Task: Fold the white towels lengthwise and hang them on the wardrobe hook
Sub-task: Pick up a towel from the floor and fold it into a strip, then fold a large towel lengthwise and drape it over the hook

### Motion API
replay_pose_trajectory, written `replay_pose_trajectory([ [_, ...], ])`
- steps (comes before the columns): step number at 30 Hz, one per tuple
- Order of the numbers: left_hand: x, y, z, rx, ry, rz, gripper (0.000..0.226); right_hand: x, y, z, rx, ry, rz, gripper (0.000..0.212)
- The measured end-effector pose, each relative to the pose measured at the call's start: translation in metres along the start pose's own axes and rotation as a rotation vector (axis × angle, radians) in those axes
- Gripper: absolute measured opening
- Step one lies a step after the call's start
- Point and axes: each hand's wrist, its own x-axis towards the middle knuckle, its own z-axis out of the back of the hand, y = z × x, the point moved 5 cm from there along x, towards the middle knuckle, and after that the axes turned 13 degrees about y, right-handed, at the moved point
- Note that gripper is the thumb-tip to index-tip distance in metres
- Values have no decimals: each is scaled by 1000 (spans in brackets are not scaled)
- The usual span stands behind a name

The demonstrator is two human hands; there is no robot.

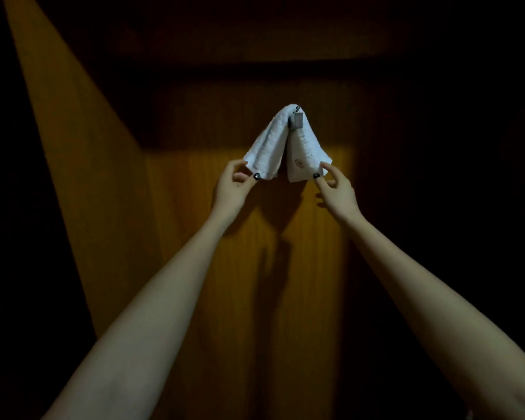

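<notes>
One white towel (285,144) hangs over one small metal hook (297,120) on the brown wooden wardrobe wall (246,268). The towel is folded and drops down in two halves, one on each side of the hook. Two bare arms reach up to it. The left hand (235,189) pinches the bottom corner of the left half, fingers (249,177) and thumb together on the cloth. The right hand (337,189) pinches the bottom corner of the right half the same way. The room is dark all around.

Arms stretched upward; left hand (235,187) and right hand (337,190) each apparently pinching.
</notes>
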Motion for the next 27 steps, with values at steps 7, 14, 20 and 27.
replay_pose_trajectory([
  [7, -102, 5, 9, 307, 158, 125, 41, -89, 6, -30, -260, 139, -72, 54],
  [14, -250, 42, 18, 693, 361, 324, 53, -218, -41, -109, -533, 489, -189, 58],
  [20, -400, 99, 21, 727, 530, 557, 58, -337, -101, -182, -623, 832, -326, 60],
  [27, -538, 169, 37, 658, 572, 800, 58, -444, -166, -255, -677, 1122, -343, 54],
])
